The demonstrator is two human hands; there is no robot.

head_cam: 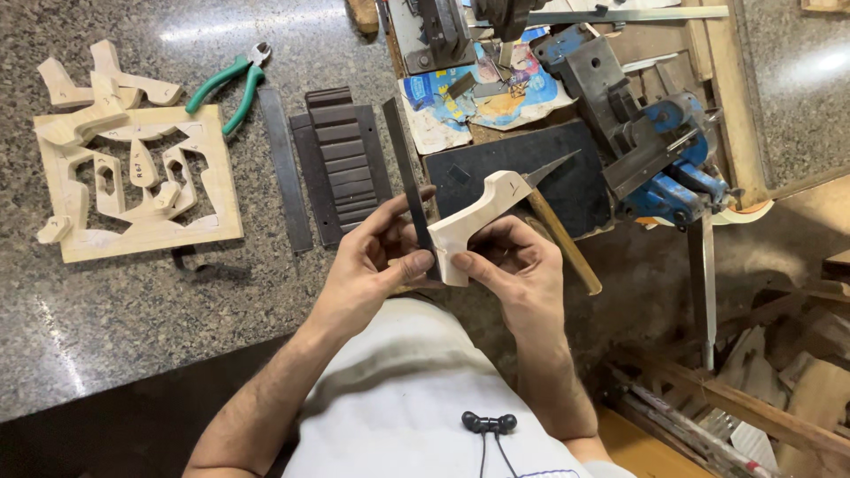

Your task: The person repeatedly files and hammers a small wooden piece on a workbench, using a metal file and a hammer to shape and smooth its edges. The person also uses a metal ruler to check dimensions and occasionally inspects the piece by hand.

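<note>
My left hand (376,257) and my right hand (518,265) together hold a pale carved wooden piece (474,221) in front of my chest. The piece is curved, with a wide base near my thumbs and a narrower top end pointing up and right. A long dark flat metal file (405,173) runs from the bench down between my left fingers and the piece's left edge. A tool with a wooden handle (567,243) and a pointed metal blade (551,168) lies just behind the piece.
On the granite bench lie a cut-out wooden frame (142,190) with loose wooden shapes (97,93), green-handled pliers (228,88), a flat metal bar (285,168) and a dark ribbed block (341,164). A blue bench vise (655,142) stands at right; wood scraps (779,381) lie below.
</note>
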